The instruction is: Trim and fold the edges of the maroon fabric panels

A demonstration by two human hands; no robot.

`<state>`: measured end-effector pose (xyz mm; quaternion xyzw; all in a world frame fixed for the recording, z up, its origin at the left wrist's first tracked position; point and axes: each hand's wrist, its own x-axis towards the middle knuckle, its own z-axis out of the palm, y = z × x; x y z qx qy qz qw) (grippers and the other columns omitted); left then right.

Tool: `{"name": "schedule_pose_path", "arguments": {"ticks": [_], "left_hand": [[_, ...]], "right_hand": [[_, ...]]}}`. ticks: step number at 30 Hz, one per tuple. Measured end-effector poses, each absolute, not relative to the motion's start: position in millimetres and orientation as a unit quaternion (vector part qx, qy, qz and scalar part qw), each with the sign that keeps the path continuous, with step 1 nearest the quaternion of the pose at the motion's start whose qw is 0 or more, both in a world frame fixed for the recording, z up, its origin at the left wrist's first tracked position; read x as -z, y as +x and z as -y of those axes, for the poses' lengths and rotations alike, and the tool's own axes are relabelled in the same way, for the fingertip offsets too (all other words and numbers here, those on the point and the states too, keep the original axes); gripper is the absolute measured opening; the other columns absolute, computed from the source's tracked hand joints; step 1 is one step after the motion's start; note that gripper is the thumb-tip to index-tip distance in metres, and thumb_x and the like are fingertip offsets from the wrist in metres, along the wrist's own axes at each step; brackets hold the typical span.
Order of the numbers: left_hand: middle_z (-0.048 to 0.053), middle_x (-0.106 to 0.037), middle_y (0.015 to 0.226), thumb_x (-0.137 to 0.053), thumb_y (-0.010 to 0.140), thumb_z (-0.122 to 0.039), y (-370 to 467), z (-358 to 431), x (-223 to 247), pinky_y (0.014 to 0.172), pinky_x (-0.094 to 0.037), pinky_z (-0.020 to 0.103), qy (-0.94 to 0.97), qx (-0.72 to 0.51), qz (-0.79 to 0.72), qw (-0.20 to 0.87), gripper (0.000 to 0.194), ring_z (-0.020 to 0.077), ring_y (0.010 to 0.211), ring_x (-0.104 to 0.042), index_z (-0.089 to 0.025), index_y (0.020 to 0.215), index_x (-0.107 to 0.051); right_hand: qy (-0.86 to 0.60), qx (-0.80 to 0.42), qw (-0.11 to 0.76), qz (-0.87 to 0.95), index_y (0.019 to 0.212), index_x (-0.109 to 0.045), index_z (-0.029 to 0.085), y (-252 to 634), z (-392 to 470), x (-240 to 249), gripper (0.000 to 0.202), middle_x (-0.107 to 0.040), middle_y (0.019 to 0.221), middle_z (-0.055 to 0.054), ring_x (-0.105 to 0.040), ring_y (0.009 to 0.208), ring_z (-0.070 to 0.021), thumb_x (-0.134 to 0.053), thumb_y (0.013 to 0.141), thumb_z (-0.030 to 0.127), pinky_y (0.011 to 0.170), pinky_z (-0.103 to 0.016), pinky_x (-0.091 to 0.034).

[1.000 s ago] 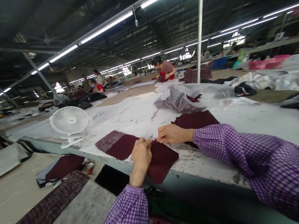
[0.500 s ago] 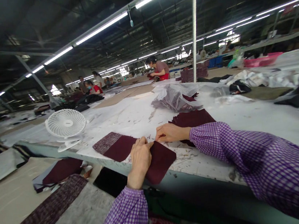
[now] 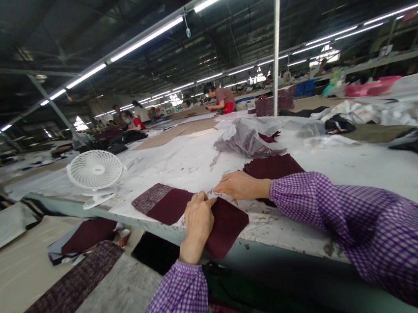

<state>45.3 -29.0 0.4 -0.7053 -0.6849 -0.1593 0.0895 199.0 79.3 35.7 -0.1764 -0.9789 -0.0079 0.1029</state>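
Observation:
My left hand [image 3: 199, 220] is bent over the left side of a maroon fabric piece [image 3: 229, 224], which hangs partly over the table's front edge. Its thumb lies along the top of that piece, gripping it. Just beyond the top corner, my right hand [image 3: 242, 185] points left with its fingers pressed together; what they pinch, if anything, is too small to make out. Behind the right wrist sits a stack of maroon fabric pieces [image 3: 277, 164]. Left of my left hand lies a maroon piece [image 3: 173, 205] with a speckled band [image 3: 152, 198] along its left end.
A small white fan [image 3: 96, 171] stands at the table's front left. Crumpled clear plastic [image 3: 243, 139] lies behind the stack, near a white pole [image 3: 277, 47]. Lower left, more maroon cloth [image 3: 88, 236] rests on another surface. A person in red [image 3: 227, 104] works farther back.
My right hand has shifted slightly left, its fingertips nearer my left hand. The left hand stays on the fabric piece. The whole view has moved a little.

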Motion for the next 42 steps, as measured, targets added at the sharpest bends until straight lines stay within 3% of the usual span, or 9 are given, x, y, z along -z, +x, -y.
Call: {"name": "schedule_pose_path", "arguments": {"ticks": [6, 16, 22, 32, 42], "left_hand": [[0.005, -0.060, 0.089, -0.043, 0.090, -0.016, 37.0, 29.9, -0.9, 0.074, -0.041, 0.030, -0.709, 0.198, 0.674, 0.062, 0.035, 0.0198, 0.089, -0.053, -0.031, 0.103, -0.072], [0.003, -0.063, 0.081, -0.048, 0.091, -0.023, -7.8, 66.8, 18.7, 0.070, -0.042, 0.030, -0.692, 0.350, 0.627, 0.070, 0.026, 0.0176, 0.079, -0.051, -0.023, 0.091, -0.074], [0.003, -0.062, 0.082, -0.047, 0.092, -0.022, -7.6, 68.6, 16.8, 0.070, -0.042, 0.030, -0.685, 0.348, 0.638, 0.055, 0.026, 0.0175, 0.080, -0.051, -0.022, 0.088, -0.073], [0.003, -0.061, 0.083, -0.047, 0.092, -0.025, -9.4, 66.6, 18.2, 0.070, -0.041, 0.030, -0.687, 0.332, 0.645, 0.049, 0.026, 0.0182, 0.080, -0.050, -0.023, 0.089, -0.073], [0.004, -0.062, 0.083, -0.055, 0.083, -0.016, -19.6, 74.3, 15.7, 0.077, -0.043, 0.032, -0.655, 0.436, 0.614, -0.057, 0.014, 0.0176, 0.082, -0.056, -0.017, 0.076, -0.067]], "right_hand": [[-0.137, 0.043, 0.086, 0.986, 0.097, -0.070, 0.018, 193.9, -68.7, -32.5, 0.027, -0.069, 0.086, -0.008, -0.059, 0.084, -0.0195, -0.044, 0.091, 0.016, 0.071, -0.027, -0.039], [-0.126, 0.078, 0.020, 0.989, 0.104, -0.069, 0.018, 193.2, -65.0, -39.5, 0.032, -0.065, 0.091, -0.009, -0.057, 0.089, -0.0200, -0.043, 0.087, 0.008, 0.069, -0.027, -0.038], [-0.114, 0.117, -0.022, 0.986, 0.114, -0.065, 0.018, 190.4, -60.3, -44.0, 0.037, -0.063, 0.096, -0.010, -0.057, 0.093, -0.0208, -0.044, 0.086, 0.007, 0.076, -0.029, -0.040], [-0.083, 0.163, -0.127, 0.975, 0.133, -0.054, 0.029, 162.6, -49.7, -69.6, 0.055, -0.068, 0.097, -0.010, -0.063, 0.086, -0.0216, -0.045, 0.083, 0.008, 0.066, -0.027, -0.041], [-0.065, 0.177, -0.191, 0.963, 0.143, -0.038, 0.036, 145.5, -33.7, -85.0, 0.066, -0.069, 0.097, -0.010, -0.062, 0.075, -0.0200, -0.044, 0.084, 0.008, 0.060, -0.027, -0.035]]}}
